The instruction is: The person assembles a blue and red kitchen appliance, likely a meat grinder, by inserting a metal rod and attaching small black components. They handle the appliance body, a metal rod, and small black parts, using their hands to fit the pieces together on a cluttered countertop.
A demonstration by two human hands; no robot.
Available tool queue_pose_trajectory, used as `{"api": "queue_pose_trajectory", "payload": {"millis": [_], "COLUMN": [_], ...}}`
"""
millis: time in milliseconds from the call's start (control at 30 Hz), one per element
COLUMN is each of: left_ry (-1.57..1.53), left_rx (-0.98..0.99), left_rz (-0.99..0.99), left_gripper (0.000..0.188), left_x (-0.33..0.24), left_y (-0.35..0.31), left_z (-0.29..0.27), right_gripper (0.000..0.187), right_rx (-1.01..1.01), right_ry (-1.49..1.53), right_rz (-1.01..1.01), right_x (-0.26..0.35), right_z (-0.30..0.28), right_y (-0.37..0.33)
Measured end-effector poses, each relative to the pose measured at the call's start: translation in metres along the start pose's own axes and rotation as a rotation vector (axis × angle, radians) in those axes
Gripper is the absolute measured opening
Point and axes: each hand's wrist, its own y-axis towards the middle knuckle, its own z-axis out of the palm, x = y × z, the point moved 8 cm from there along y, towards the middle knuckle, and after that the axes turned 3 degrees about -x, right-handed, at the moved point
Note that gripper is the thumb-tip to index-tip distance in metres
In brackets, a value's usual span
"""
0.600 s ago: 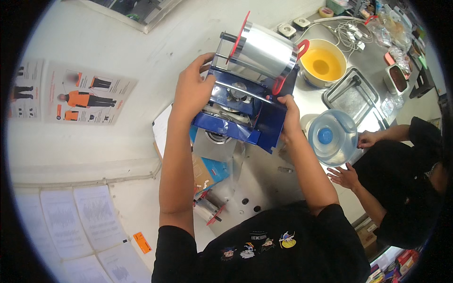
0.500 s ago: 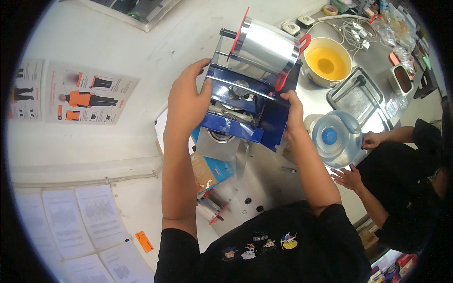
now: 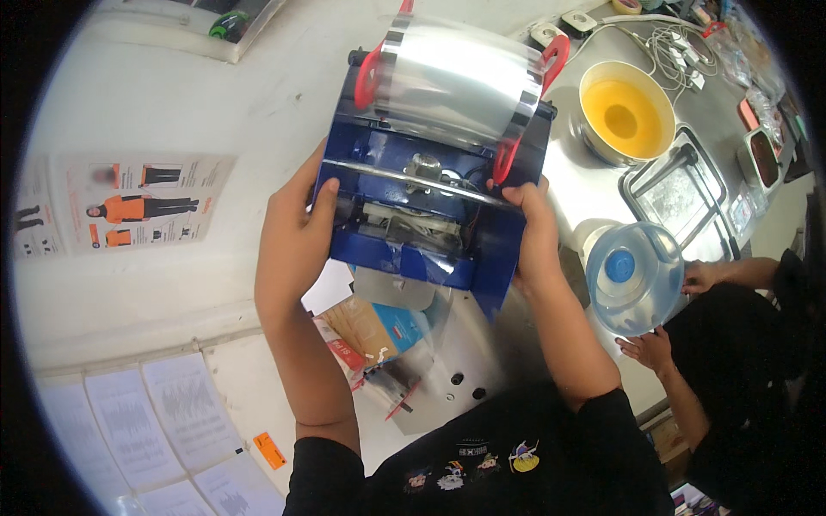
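Two hands hold a blue machine with a silver film roll at its far end.
The left hand (image 3: 297,219) grips the left edge of the blue machine (image 3: 413,202), thumb spread from the fingers; the right hand (image 3: 538,228) is partly closed on its right edge. The machine is lifted in front of the person, the film roll (image 3: 460,77) between red holders (image 3: 368,77). To the right stand a yellow-bottomed bowl (image 3: 590,93), far, and a clear container (image 3: 645,297), nearer, beside a co-worker's hands (image 3: 650,351).
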Motion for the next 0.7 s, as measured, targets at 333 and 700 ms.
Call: {"api": "queue_pose_trajectory", "payload": {"millis": [333,700], "left_ry": [-0.161,-0.155], "left_rx": [-0.008,0.017], "left_rz": [-0.151,-0.116], "left_gripper": [0.047,0.036], "left_x": [0.032,0.037], "left_y": [0.007,0.008], "left_z": [-0.015,-0.021], "right_gripper": [0.056,0.04], "right_rx": [0.218,-0.002], "right_ry": [-0.308,0.015], "right_rz": [-0.25,-0.065], "right_x": [0.026,0.005], "right_z": [0.043,0.038], "right_y": [-0.007,0.007]}}
